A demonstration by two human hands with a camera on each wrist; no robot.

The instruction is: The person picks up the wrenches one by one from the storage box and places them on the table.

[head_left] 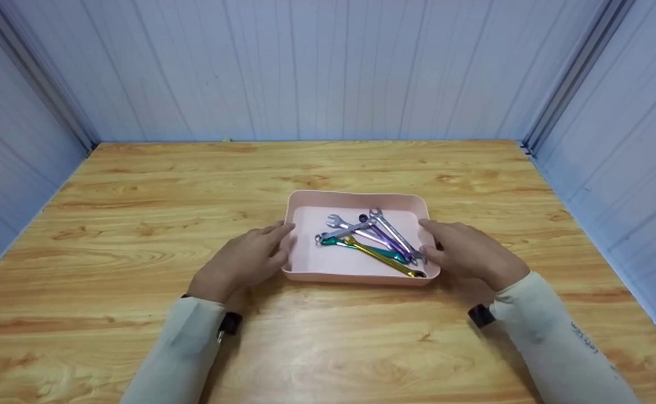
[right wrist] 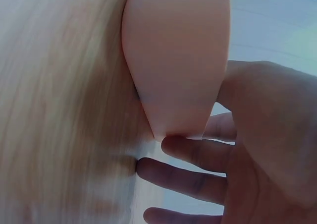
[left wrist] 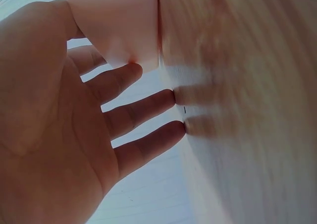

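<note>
A shallow pink tray (head_left: 356, 278) sits on the wooden table with several wrenches heaped inside. Among them are a gold wrench (head_left: 386, 259), a green wrench (head_left: 381, 252), a purple-handled wrench (head_left: 361, 231) and a silver wrench (head_left: 394, 231). My left hand (head_left: 243, 259) grips the tray's left side, thumb and index finger at the rim. In the left wrist view the middle fingertip meets the outer wall (left wrist: 119, 26), and the lower fingers are spread straight near the tabletop. On the opposite side my right hand (head_left: 471, 252) holds the tray likewise, its thumb tip hidden behind the wall (right wrist: 176, 50).
The wood-grained table (head_left: 165, 191) stretches around the tray on every side. Pale ribbed panels enclose it at the back (head_left: 316, 73), left and right. Black wrist bands (head_left: 230, 323) sit below both sleeves' cuffs.
</note>
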